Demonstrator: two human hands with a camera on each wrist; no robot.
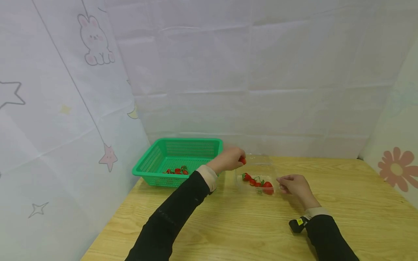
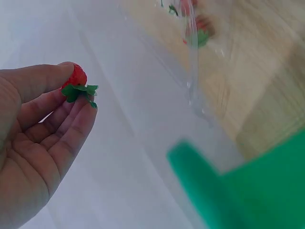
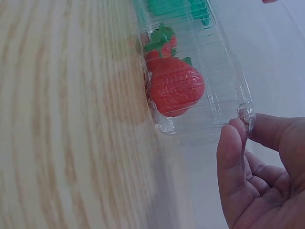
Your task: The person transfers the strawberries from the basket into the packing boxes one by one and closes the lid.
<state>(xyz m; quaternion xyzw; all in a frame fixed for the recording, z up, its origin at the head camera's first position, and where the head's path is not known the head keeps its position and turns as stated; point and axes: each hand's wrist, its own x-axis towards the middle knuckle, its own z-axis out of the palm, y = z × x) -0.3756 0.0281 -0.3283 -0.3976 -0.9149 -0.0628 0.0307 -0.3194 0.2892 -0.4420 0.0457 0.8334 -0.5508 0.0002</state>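
A strawberry (image 2: 76, 78) with green leaves is pinched between the thumb and fingers of my left hand (image 1: 228, 159). That hand is raised over the left side of a clear plastic box (image 1: 241, 185), between it and the green basket. Several red strawberries (image 1: 267, 187) lie inside the box, along its near part. My right hand (image 1: 295, 185) pinches the box's right rim between thumb and fingers, as the right wrist view shows up close. In that view a large strawberry (image 3: 176, 88) shows through the clear wall.
A green perforated basket (image 1: 147, 178) stands at the back left of the wooden table (image 1: 235, 232), with several small red strawberries (image 1: 177, 171) in it. Behind the table hangs a white cloth (image 1: 294, 72), and printed cloth covers the left and right sides.
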